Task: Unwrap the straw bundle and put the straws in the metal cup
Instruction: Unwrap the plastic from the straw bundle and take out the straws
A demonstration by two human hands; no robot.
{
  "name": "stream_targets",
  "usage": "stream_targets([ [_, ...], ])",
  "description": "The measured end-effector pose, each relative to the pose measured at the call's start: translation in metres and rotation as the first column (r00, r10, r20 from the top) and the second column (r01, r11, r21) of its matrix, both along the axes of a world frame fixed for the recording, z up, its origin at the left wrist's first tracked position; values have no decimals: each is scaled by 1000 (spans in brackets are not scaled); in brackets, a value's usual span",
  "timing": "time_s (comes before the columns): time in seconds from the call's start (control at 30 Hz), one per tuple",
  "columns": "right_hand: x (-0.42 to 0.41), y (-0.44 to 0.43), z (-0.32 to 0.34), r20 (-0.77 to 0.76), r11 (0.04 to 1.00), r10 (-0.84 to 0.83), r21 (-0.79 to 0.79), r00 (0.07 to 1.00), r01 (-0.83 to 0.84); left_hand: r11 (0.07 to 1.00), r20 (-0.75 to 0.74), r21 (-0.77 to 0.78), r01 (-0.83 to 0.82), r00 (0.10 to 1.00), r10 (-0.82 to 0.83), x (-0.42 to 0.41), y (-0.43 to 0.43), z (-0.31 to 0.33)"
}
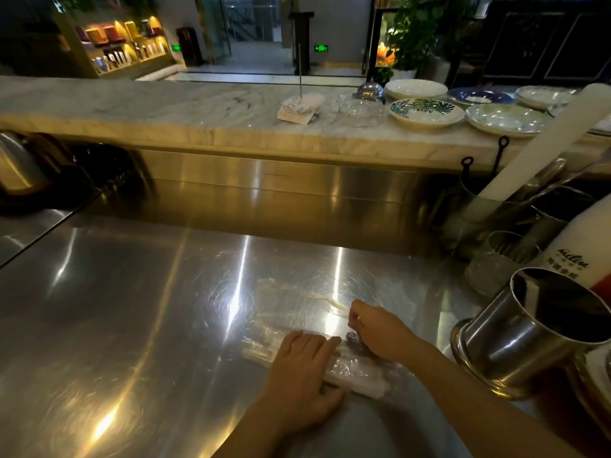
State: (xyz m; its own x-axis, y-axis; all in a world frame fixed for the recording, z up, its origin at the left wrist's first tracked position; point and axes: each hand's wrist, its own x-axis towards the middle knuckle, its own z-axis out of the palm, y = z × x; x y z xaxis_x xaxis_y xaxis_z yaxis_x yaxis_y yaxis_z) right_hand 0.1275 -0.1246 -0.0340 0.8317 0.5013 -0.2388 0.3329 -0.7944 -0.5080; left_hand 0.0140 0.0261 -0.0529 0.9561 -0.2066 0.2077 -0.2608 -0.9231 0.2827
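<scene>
The straw bundle (350, 368) lies flat on the steel tabletop (132, 309), nearest the person, its long axis running from lower right to upper left. The left hand (297, 375) lies across the bundle's middle, palm down, fingers (310, 342) spread flat and pressing it to the tabletop rather than gripping round it. Just beyond the bundle, the right hand (380, 332) reaches in from the right; its fingers (355, 314) are pinched on a loose strip of clear plastic wrap (334, 307) drawn away from the bundle toward the far side. A sheet of the same wrap seems to lie spread on the tabletop beyond the bundle, though glare makes its edges hard to trace.

The wrap still covers the bundle's right end, so the unwrapping looks only partly done. The metal cup (535, 328) stands to the right of the bundle, well apart, open-mouthed; the right hand is nearer it, so it would likely carry the straws over.

Left of the bundle the tabletop is bare. Right of the bundle, behind the cup, a white bottle (575, 252) and other steel vessels crowd in. Farther off, plates (426, 112) sit on a marble ledge (165, 107).
</scene>
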Motion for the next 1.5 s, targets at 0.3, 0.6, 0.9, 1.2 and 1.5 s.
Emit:
stream_targets([
  [0.3,-4,0,6,-155,999,-6,-37,988,0,1000,25,1,-27,999,27,1,-7,3],
  [0.6,-1,-8,48,-8,1000,-21,8,1000,21,994,35,83,76,996,-79,-13,-3,-2],
  [0.9,3,-8,65,-39,988,-47,146,998,53,999,32,-35,7,999,-6,-18,-10,8],
  [1.2,10,-17,89,-83,945,-101,303,991,122,999,110,2,52,993,-51,-33,-8,-2],
  [1.5,12,-17,112,34,954,-100,287,994,86,999,180,38,19,983,-26,-42,-9,-9],
])
